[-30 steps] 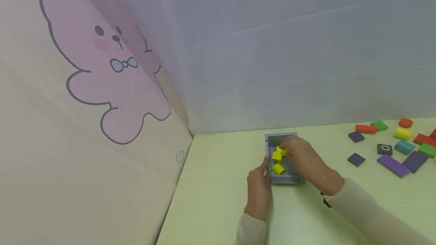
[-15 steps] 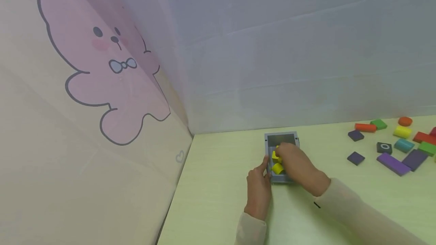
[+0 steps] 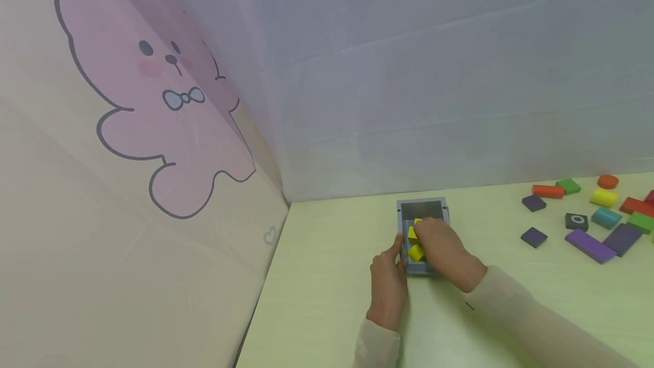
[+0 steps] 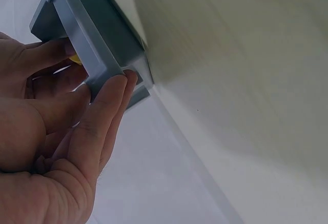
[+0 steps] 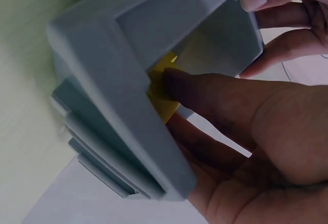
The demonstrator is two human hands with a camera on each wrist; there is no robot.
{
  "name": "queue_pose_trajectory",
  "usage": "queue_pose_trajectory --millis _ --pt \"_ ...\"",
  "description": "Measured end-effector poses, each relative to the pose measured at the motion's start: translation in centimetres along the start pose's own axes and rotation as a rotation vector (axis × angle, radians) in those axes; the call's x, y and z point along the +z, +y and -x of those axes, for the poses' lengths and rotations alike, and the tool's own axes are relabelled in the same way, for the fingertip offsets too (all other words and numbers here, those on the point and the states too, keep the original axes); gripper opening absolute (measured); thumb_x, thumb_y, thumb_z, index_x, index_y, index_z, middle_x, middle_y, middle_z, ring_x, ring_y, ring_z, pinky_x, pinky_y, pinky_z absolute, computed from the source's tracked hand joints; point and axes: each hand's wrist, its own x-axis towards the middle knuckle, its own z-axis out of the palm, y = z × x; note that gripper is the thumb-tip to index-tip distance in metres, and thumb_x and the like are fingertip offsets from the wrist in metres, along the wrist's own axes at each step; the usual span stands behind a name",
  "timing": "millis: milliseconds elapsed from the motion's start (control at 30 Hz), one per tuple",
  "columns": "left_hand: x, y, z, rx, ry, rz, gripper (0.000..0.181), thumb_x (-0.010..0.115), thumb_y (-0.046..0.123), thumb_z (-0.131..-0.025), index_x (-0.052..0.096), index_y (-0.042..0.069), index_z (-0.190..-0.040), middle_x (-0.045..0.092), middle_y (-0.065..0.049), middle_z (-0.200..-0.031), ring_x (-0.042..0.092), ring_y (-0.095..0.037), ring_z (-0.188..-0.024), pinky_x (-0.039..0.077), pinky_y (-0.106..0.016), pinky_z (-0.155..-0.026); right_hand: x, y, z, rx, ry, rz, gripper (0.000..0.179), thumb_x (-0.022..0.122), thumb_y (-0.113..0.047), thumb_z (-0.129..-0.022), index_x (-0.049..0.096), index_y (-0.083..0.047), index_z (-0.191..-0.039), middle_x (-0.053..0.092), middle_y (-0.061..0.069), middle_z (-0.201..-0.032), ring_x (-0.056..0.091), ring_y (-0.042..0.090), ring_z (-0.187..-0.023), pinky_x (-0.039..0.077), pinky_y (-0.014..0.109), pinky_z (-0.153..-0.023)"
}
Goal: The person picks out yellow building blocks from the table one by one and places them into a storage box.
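Observation:
A small grey plastic box (image 3: 421,201) with an open top stands on the table against my left hand (image 3: 388,285). That hand holds the box's left wall, thumb at the rim and fingers along the outside, as the right wrist view also shows. My right hand (image 3: 444,249) reaches down into the box. Between its thumb and fingers it pinches a yellow block (image 5: 163,92), whose shape is partly hidden. Beside those fingers lie a yellow cube (image 3: 413,234) and, nearer the front, a yellow half-round block (image 3: 416,253).
Loose wooden blocks are spread at the right: a red cylinder (image 3: 548,191), a yellow cylinder (image 3: 604,197), a teal half-round block (image 3: 606,218), a long purple block (image 3: 590,246) and several others. Hanging cloth (image 3: 434,101) bounds the table (image 3: 322,288) behind and at left.
My right hand has moved left and lower into the box, covering more of the yellow blocks. The half-round block has shifted slightly. My left hand has stayed at the box.

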Motion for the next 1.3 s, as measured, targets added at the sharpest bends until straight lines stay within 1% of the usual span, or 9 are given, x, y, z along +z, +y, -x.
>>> queue_pose_trajectory --millis 133,300,533,700,800,967,1100,1300 --pt "0.0 0.0 -0.1 -0.013 -0.008 0.001 0.056 0.076 -0.009 -0.09 0.067 0.01 -0.142 0.073 -0.014 -0.129 0.073 -0.028 -0.112 0.057 -0.027 -0.078 0.5 0.1 -0.1 -0.001 0.007 -0.012 0.027 0.076 0.02 -0.08 0.06 -0.001 -0.077 0.061 0.009 -0.074 0.053 0.02 -0.066 0.051 0.037 -0.062" --pt "0.0 0.0 -0.1 -0.014 -0.007 -0.005 0.056 0.076 -0.009 -0.09 0.068 0.01 -0.142 0.074 -0.015 -0.128 0.073 -0.029 -0.112 0.058 -0.026 -0.077 0.8 0.2 -0.1 0.013 -0.002 -0.026 0.026 0.077 0.02 -0.079 0.061 0.0 -0.079 0.061 0.01 -0.075 0.053 0.02 -0.067 0.051 0.036 -0.062" --pt "0.1 -0.1 0.0 -0.006 -0.003 -0.023 0.056 0.077 -0.008 -0.089 0.068 0.011 -0.142 0.075 -0.015 -0.125 0.074 -0.028 -0.107 0.056 -0.025 -0.074 1.4 0.5 -0.2 0.009 0.011 -0.031 0.025 0.077 0.021 -0.078 0.061 0.002 -0.082 0.062 0.012 -0.077 0.057 0.021 -0.068 0.053 0.037 -0.063" --pt "0.2 -0.1 0.0 0.0 0.002 -0.02 0.056 0.077 -0.008 -0.089 0.068 0.011 -0.142 0.074 -0.013 -0.127 0.074 -0.029 -0.109 0.059 -0.028 -0.077 1.6 0.5 -0.4 0.018 0.02 -0.03 0.025 0.076 0.022 -0.078 0.061 0.002 -0.083 0.062 0.014 -0.077 0.06 0.023 -0.068 0.053 0.038 -0.062" --pt "0.3 -0.1 0.0 0.008 0.008 -0.021 0.056 0.077 -0.009 -0.089 0.068 0.01 -0.141 0.075 -0.012 -0.127 0.074 -0.029 -0.109 0.06 -0.031 -0.08 1.6 0.5 -0.5 0.033 0.01 -0.04 0.024 0.076 0.021 -0.079 0.061 0.002 -0.083 0.062 0.015 -0.078 0.06 0.024 -0.068 0.054 0.038 -0.062" --pt "0.2 0.0 -0.1 0.004 0.008 -0.017 0.056 0.077 -0.009 -0.089 0.069 0.011 -0.141 0.075 -0.011 -0.126 0.075 -0.029 -0.109 0.062 -0.035 -0.085 1.6 0.4 -0.6 0.06 -0.028 -0.041 0.022 0.076 0.019 -0.082 0.062 0.003 -0.086 0.063 0.015 -0.081 0.059 0.023 -0.069 0.054 0.038 -0.064" --pt "0.0 0.1 0.0 -0.003 0.002 -0.011 0.056 0.076 -0.01 -0.089 0.068 0.011 -0.141 0.075 -0.011 -0.128 0.074 -0.029 -0.112 0.061 -0.038 -0.088 1.6 0.5 -0.6 0.061 -0.028 -0.038 0.021 0.076 0.019 -0.083 0.062 0.004 -0.087 0.062 0.015 -0.081 0.058 0.023 -0.069 0.053 0.038 -0.064" --pt "0.0 0.1 0.0 0.005 0.005 -0.004 0.057 0.076 -0.01 -0.089 0.069 0.011 -0.141 0.075 -0.012 -0.126 0.074 -0.029 -0.111 0.062 -0.038 -0.087 1.6 0.4 -0.6 0.065 -0.041 -0.052 0.02 0.076 0.018 -0.084 0.062 0.004 -0.088 0.061 0.015 -0.082 0.057 0.024 -0.071 0.053 0.038 -0.065"
